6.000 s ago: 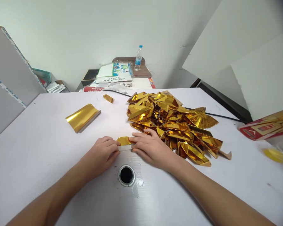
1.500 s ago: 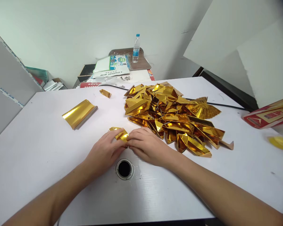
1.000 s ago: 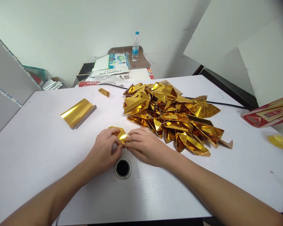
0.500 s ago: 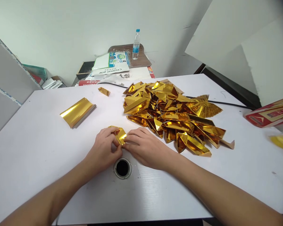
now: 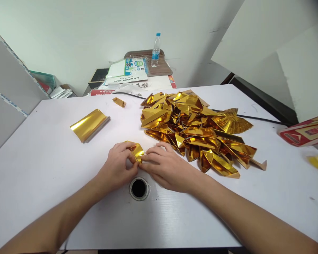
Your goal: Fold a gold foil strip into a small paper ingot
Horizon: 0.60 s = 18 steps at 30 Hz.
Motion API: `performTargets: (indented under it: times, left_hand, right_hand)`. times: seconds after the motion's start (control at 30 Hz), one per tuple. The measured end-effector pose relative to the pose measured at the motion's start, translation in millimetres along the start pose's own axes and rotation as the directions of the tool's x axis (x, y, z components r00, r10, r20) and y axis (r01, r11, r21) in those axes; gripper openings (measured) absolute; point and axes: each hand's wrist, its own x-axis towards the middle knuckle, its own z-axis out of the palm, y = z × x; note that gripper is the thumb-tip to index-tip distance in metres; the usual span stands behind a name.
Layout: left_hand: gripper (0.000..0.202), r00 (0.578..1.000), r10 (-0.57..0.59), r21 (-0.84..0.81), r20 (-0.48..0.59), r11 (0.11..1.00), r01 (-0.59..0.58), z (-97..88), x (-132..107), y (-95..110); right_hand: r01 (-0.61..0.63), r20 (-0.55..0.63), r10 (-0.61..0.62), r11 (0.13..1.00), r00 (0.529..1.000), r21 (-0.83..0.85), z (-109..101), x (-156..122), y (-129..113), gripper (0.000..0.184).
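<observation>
A small sheet of gold foil paper [image 5: 137, 151], partly folded, lies between my two hands just behind the round table hole. My left hand [image 5: 119, 164] is closed on its left side, with thumb and fingers curled round the edge. From the other side, my right hand [image 5: 165, 167] pinches the near right corner, its upper fingers stretched out. Part of the paper is hidden under my left fingers. Right of my hands rises a heap of folded gold paper pieces [image 5: 190, 123]. A stack of gold foil sheets [image 5: 90, 124] lies to the left.
A lone folded gold piece [image 5: 119, 102] lies near the table's back edge. A black-lined hole [image 5: 139, 188] opens in the white table [image 5: 42, 176]. Behind stand a water bottle [image 5: 155, 53] and a plastic packet [image 5: 129, 70]. A red box [image 5: 304, 132] is at the right.
The view has shifted slightly, moving the scene a little to the right. My right hand's upper fingers have lifted off the paper; my left hand keeps its hold.
</observation>
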Motion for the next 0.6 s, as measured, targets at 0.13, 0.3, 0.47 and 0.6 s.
performTargets:
  times: [0.13,0.3,0.47,0.6]
  left_hand:
    - [0.011,1.000,-0.010,-0.032,0.021,0.999,0.011,-2.6,1.5,0.2]
    - [0.013,0.999,0.000,-0.064,0.036,0.998,0.002,-4.7,2.5,-0.9]
    - [0.015,0.998,0.023,-0.047,0.055,0.999,-0.020,-6.4,1.2,-3.2]
    - [0.016,0.998,0.016,-0.055,0.061,0.998,-0.013,-5.0,0.4,-6.1]
  right_hand:
    - [-0.001,0.045,0.004,0.999,0.999,-0.050,-0.6,1.4,-3.0,0.025]
    - [-0.021,0.064,0.024,0.998,0.998,-0.058,2.3,0.4,-5.7,0.028]
    - [-0.044,0.037,0.044,0.999,0.998,-0.027,5.6,-2.1,-5.6,0.028]
    - [-0.082,0.012,0.082,0.996,0.997,0.035,7.1,-1.7,-6.7,0.021]
